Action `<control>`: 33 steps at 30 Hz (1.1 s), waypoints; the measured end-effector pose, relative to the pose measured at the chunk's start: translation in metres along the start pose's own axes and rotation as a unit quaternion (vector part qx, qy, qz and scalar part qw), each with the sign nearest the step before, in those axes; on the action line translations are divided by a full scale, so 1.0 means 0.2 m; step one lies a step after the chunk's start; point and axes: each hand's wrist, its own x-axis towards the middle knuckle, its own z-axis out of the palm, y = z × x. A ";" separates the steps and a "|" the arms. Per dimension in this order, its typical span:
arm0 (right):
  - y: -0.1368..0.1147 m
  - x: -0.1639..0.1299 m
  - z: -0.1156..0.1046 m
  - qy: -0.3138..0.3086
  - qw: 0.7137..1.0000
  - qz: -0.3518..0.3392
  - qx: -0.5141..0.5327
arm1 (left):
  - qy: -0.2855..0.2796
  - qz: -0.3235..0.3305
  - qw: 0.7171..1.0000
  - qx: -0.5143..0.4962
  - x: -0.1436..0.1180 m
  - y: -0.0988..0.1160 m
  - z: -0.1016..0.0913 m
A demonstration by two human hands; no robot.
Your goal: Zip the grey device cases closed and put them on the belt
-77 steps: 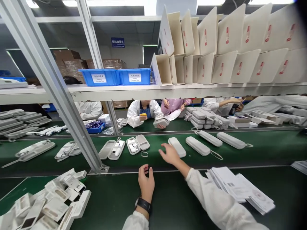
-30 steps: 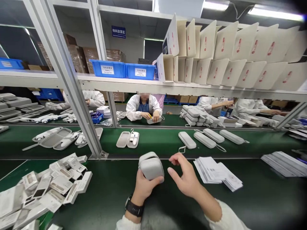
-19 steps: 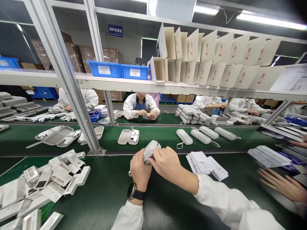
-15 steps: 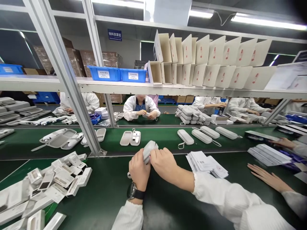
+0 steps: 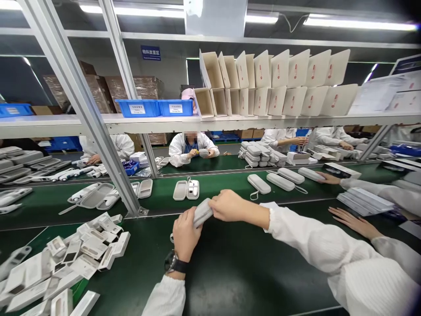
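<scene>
My left hand (image 5: pixel 186 235), with a dark watch at the wrist, is wrapped round a light grey zip case (image 5: pixel 203 212) held tilted above the green bench. Against the case's upper right end my right hand (image 5: pixel 227 205) is closed in a pinch; its fingertips hide what exactly they grip there. A bit of the case's strap shows beneath my left hand. Beyond them, on the green belt, lies an open case (image 5: pixel 180 190) with white devices in its right half. Farther right on that belt are several closed grey cases (image 5: pixel 259 184).
Small white boxes (image 5: pixel 86 265) are heaped at the left. A metal post (image 5: pixel 88 118) rises left of my hands, below a shelf with blue bins (image 5: pixel 138 108) and open cartons (image 5: pixel 210 103). A co-worker's hand (image 5: pixel 357 223) rests at the right near stacked papers (image 5: pixel 365 202).
My right hand has slid along the case to its far right end, and more of the case shows. A co-worker's hand has reached to a closed case on the belt.
</scene>
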 end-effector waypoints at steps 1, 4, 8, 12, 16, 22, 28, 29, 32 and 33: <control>0.04 -0.02 -0.01 -0.003 0.998 -0.002 0.057 | -0.011 0.013 0.999 -0.048 0.00 -0.02 -0.02; 0.12 -0.06 0.01 -0.006 0.958 0.000 0.286 | -0.049 0.018 0.979 -0.197 0.00 -0.06 -0.11; 0.08 -0.07 0.11 -0.014 0.826 0.015 0.564 | -0.089 -0.026 0.941 -0.326 0.02 -0.05 -0.19; -0.04 -0.03 0.22 0.001 0.726 0.054 0.685 | -0.095 -0.103 0.873 -0.467 0.01 -0.05 -0.13; -0.12 0.01 0.38 0.007 0.670 0.148 0.727 | 0.030 -0.224 0.760 -0.609 0.00 -0.09 -0.03; -0.28 0.08 0.64 0.015 0.572 0.254 0.779 | 0.147 -0.331 0.619 -0.697 0.06 -0.05 0.07; -0.41 0.10 0.70 -0.019 0.471 0.278 0.837 | 0.153 -0.438 0.554 -0.691 0.05 0.08 0.15; -0.41 0.09 0.72 -0.030 0.455 0.271 0.848 | 0.143 -0.431 0.557 -0.696 0.04 0.10 0.16; -0.38 0.05 0.79 -0.021 0.429 0.276 0.860 | 0.113 -0.413 0.575 -0.697 0.03 0.16 0.18; -0.37 0.04 0.81 -0.007 0.430 0.288 0.856 | 0.107 -0.416 0.579 -0.693 0.03 0.17 0.19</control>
